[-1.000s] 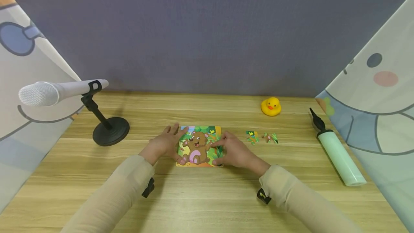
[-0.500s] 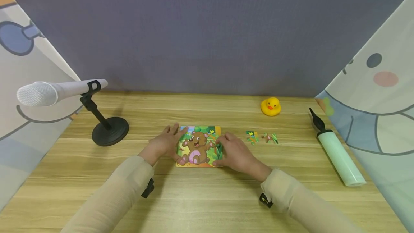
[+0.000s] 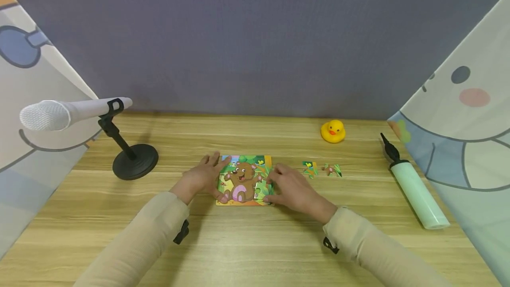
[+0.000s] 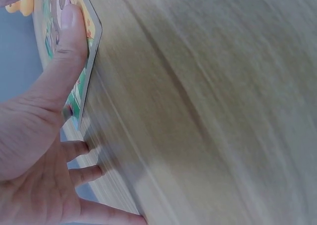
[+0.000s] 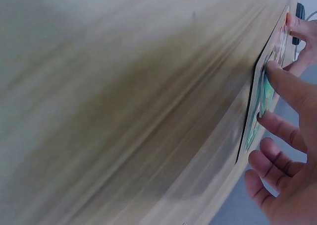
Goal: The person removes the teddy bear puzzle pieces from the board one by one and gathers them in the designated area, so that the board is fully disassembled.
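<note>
A jigsaw puzzle (image 3: pixel 241 180) with a cartoon bear lies on the table, mostly assembled in its flat tray. My left hand (image 3: pixel 202 180) is spread at the puzzle's left side. Its thumb (image 4: pixel 74 34) presses on the lower left part of the picture, while the other fingers reach past the edge onto the table. At the right edge my right hand (image 3: pixel 292 189) pinches a green puzzle piece (image 5: pixel 268 91) between thumb and index finger; its remaining fingers are loosely bent. Two loose pieces, one with a yellow bird (image 3: pixel 309 168) and one with a brown paw (image 3: pixel 332 170), lie right of that hand.
A white microphone (image 3: pixel 75 112) on a black stand (image 3: pixel 135 161) is at the left. A yellow rubber duck (image 3: pixel 333 131) sits at the back right. Beyond it lies a mint-green hand pump (image 3: pixel 418 194) with a black nozzle. A grey panel (image 3: pixel 255 43) closes off the back of the table (image 3: pixel 255 242).
My right hand has shifted slightly right, its index finger drawing back toward the puzzle's right edge. The green area beside its fingertips looks different now. My left hand stays in place.
</note>
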`<state>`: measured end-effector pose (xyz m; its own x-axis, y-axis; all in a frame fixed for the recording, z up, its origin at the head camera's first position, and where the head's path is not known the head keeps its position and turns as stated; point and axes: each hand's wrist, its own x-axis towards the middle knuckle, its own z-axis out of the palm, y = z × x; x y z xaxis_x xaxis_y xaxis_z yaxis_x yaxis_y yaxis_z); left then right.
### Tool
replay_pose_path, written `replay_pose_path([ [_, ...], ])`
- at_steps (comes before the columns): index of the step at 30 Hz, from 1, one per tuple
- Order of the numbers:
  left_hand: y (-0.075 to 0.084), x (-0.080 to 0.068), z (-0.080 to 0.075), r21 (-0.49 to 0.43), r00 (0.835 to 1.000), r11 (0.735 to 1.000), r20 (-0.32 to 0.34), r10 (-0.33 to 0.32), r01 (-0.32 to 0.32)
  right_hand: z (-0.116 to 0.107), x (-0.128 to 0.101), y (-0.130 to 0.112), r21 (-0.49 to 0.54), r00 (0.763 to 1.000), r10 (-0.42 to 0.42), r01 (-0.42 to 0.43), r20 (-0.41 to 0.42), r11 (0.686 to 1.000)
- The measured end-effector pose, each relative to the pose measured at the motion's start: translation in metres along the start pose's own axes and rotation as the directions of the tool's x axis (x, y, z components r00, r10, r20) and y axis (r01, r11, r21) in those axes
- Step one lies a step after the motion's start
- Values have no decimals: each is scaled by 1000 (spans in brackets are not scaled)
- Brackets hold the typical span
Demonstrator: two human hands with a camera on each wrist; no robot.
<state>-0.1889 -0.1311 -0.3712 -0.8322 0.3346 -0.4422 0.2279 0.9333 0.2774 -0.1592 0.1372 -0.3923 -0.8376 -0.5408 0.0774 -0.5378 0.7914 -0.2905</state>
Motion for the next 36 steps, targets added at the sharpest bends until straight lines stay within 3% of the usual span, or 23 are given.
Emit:
replay_pose_path([
  [16, 3, -2, -2, 6, 1000, 1000, 1, 4, -4, -2, 7, 14, 32, 998, -59, 58, 33, 998],
  [28, 3, -3, -3, -2, 1000, 1000, 8, -2, 2, -3, 8, 8, 151, 998, 15, -24, 63, 988],
  [36, 2, -2, -2, -3, 1000, 1000, 2, 1, -1, -10, 2, 21, 226, 996, 3, -22, 86, 974],
])
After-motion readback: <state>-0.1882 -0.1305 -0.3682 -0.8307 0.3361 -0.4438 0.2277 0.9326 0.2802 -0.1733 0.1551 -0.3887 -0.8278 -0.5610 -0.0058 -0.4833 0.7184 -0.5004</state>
